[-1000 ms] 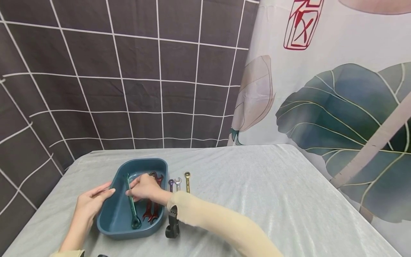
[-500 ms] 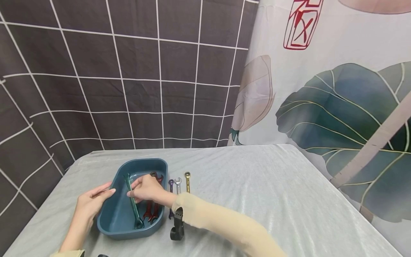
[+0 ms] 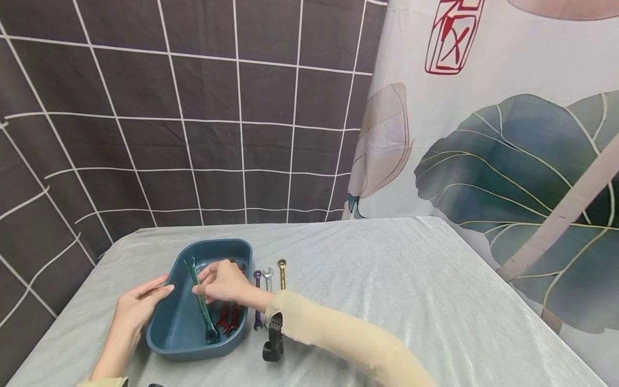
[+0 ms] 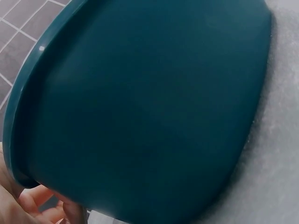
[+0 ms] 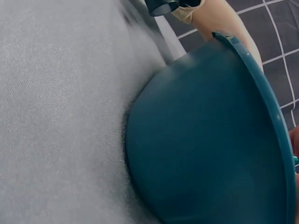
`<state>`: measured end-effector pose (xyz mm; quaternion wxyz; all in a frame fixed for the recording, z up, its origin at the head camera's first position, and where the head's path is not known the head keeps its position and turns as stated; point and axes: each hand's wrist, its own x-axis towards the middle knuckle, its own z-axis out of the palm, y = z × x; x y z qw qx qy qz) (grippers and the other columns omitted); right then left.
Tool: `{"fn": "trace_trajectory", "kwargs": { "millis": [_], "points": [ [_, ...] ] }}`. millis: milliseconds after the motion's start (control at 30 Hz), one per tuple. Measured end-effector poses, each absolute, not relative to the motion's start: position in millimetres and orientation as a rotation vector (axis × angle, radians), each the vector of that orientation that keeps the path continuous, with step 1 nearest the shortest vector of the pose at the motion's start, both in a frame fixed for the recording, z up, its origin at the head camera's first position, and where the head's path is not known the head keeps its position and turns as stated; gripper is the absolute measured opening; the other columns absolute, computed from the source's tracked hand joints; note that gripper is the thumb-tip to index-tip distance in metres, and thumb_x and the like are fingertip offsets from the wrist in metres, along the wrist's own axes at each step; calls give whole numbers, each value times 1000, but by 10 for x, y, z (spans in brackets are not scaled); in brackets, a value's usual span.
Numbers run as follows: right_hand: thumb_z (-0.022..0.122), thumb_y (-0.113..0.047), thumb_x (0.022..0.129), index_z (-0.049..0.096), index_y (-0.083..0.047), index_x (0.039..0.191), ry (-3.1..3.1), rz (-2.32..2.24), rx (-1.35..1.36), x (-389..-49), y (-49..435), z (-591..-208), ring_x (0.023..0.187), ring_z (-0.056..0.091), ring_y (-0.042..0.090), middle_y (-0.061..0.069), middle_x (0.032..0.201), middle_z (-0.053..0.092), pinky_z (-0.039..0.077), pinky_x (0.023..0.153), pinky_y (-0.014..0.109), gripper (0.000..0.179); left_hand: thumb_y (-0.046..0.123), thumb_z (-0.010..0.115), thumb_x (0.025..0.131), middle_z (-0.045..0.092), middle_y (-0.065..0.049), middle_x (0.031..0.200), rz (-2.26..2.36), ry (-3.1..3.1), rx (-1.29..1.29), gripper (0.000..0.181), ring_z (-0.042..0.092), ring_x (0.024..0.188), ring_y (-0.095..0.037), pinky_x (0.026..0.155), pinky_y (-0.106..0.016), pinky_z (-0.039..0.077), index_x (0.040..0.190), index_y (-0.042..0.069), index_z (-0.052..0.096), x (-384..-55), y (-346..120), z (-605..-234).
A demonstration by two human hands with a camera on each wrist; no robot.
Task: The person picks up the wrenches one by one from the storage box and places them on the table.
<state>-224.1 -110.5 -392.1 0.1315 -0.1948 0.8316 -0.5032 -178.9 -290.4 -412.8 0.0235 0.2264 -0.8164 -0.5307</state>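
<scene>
Inside the blue plastic tub, my right hand pinches a green wrench around its middle. The wrench slants, its ring end low near several red wrenches, which the hand partly covers. My left hand grips the tub's left side at the rim; in the left wrist view its fingers curl below the rim. The tub's outer wall fills much of the right wrist view, hiding most of the right hand; only bits of fingers show at the right edge.
Right of the tub, a purple wrench, a silver wrench and a gold wrench lie on the pale cloth-covered table. The right forearm partly covers them. A dark gridded curtain hangs behind.
The green wrench's lower ring end has swung right toward the red wrenches. My right hand and sleeve have shifted slightly right, uncovering more of the purple wrench. The left hand stays put.
</scene>
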Motion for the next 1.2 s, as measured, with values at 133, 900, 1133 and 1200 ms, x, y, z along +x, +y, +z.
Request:
{"fn": "trace_trajectory", "kwargs": {
  "millis": [133, 900, 1133, 1200],
  "points": [
    [72, -16, 76, 65, -11, 86, 2415, -1465, -595, -2245, -1077, -3905, 47, 60, 5, -2, 65, 68, 51, 50, 17, 13, 43, 71, 73, 57, 32, 84, -1663, -2513, 696, 69, 41, 69, 23, 62, -4, 44, 129, 8, 50, -1789, -2903, -4128],
    [71, -7, 73, 64, -5, 85, 2185, -1758, -425, -2349, -925, -3812, 51, 62, 14, 9, 70, 69, 57, 57, 31, 15, 43, 70, 74, 61, 13, 114, -1620, -2525, 745, 67, 45, 124, -23, 86, -26, 50, 129, 11, 51, -1810, -2878, -4166],
    [68, -6, 76, 62, -1, 92, 2127, -1792, -470, -2390, -824, -3781, 52, 60, 9, 14, 77, 69, 57, 58, 29, 18, 42, 70, 74, 64, 17, 105, -1629, -2521, 749, 66, 57, 97, 3, 84, -23, 50, 129, 12, 50, -1810, -2904, -4152],
    [68, -6, 76, 62, -1, 93, 2125, -1807, -475, -2400, -809, -3781, 53, 60, 9, 15, 78, 69, 57, 58, 29, 19, 42, 69, 75, 62, 8, 116, -1636, -2520, 745, 66, 57, 107, -8, 88, -28, 49, 129, 11, 50, -1804, -2902, -4149]
  ]
}}
